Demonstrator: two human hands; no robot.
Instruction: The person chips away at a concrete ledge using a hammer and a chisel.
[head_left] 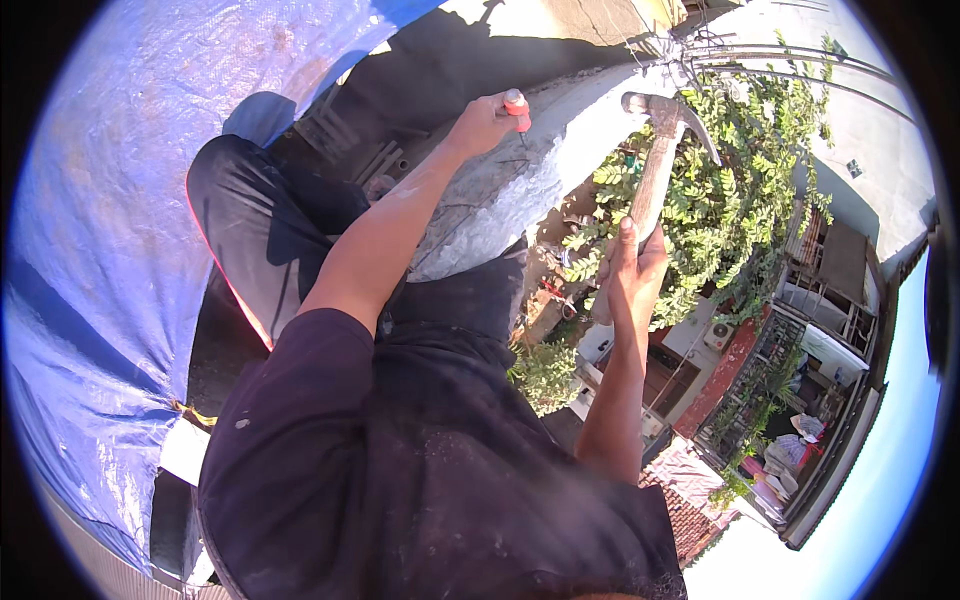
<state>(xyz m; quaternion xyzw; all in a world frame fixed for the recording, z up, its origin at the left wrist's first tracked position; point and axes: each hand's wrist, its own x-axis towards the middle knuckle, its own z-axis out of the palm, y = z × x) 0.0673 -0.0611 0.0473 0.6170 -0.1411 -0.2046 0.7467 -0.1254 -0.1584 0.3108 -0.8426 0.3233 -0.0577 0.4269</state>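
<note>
The red-handled tool sits at the upper middle of the frame, its thin dark shaft pointing down at the pale, rough concrete ledge; I cannot tell whether the tip touches. The left hand has its fingers curled tight around that handle, its rounded butt poking out above them. To the right of it, a claw hammer is held up, its rusty head high and the claw curving off to the right, clear of the red tool. The right hand grips the lower part of the wooden shaft, thumb laid along it and fingers wrapped behind. The ledge slants from the middle toward the upper right, where thin rods run off to the edge. Below the hands come the person's dust-specked dark shirt and, left of centre, a bent knee in dark trousers. A creased blue tarp fills the left side. Over on the right, a leafy green shrub spreads behind the hammer, and lower right there's a balcony with plants and heaped bundles.
</note>
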